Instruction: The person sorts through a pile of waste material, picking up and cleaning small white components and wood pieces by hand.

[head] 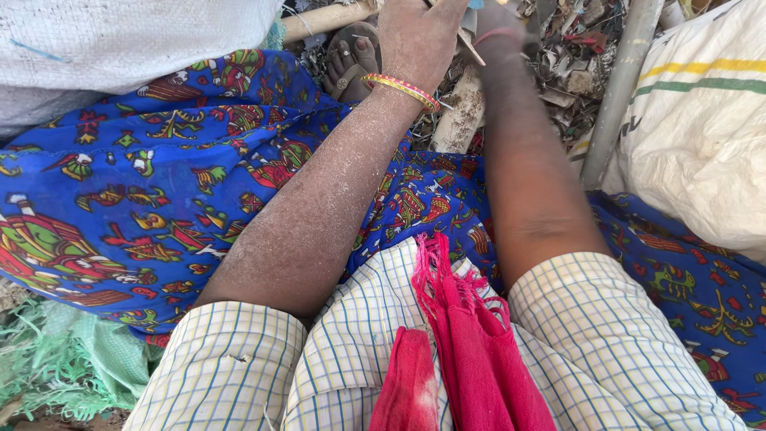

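My left hand (419, 32) reaches forward at the top middle, a yellow and red bangle (403, 88) on its wrist. Its fingers are closed around a thin pale strip (469, 48) that slants down to the right. My right hand (499, 20) is just to the right, with a red thread round the wrist. The frame's top edge cuts it off, so its fingers are hidden. Below the two hands a pale wooden block (461, 116) stands on ground littered with scraps.
Blue patterned cloth (144, 183) covers my lap, and a red scarf (471, 343) hangs over my checked shirt. A sandalled foot (351, 60) rests beside the left hand. White sacks (702, 128) (120, 40), a grey pipe (618, 88), a bamboo pole (323, 20) and green mesh (64, 359) surround me.
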